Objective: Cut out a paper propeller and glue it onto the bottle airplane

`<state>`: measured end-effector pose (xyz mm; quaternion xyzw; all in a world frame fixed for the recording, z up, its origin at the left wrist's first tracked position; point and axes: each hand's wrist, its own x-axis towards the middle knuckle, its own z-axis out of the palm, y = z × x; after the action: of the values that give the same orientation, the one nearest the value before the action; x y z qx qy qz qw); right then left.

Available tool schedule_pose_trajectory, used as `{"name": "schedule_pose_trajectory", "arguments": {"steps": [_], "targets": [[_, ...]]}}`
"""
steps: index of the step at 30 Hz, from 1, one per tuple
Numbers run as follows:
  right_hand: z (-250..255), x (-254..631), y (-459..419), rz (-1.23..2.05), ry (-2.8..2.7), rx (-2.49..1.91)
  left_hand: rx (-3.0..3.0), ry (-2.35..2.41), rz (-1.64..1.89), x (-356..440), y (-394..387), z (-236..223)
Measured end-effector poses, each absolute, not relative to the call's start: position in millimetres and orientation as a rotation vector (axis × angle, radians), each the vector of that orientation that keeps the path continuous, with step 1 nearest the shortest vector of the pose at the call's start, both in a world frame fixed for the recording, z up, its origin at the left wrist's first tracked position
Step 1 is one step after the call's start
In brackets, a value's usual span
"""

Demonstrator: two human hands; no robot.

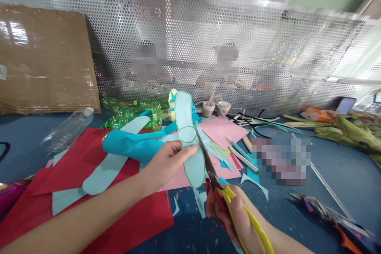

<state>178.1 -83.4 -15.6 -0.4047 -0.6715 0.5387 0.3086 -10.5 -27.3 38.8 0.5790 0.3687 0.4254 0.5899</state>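
Observation:
My left hand [171, 162] pinches a light blue paper cutout [195, 168] between thumb and fingers. Its shape is two long lobes joined at a small oval, with dark green outlines. In my right hand [232, 214] is a pair of scissors [230, 196] with yellow and red handles. The blades point up and away, lying along the cutout's right edge near the oval. Whether the paper sits between the blades I cannot tell. Behind my left hand lie a rolled turquoise paper piece [131, 144] and another long light blue strip [104, 174].
Red sheets [143, 222] spread at left, pink paper [223, 131] at centre. Green plastic bottles [133, 113] and a clear bottle [68, 129] lie behind. A glue gun [336, 218] rests at right, near corn husks [348, 133]. A perforated metal panel [193, 35] closes the back.

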Motion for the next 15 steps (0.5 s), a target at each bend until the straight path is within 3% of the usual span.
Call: {"name": "schedule_pose_trajectory", "arguments": {"steps": [15], "targets": [[-11.5, 177.6, -83.6, 1.388, -1.769, -1.101, 1.507, 1.044, 0.979, -16.9, -24.9, 44.3]]}}
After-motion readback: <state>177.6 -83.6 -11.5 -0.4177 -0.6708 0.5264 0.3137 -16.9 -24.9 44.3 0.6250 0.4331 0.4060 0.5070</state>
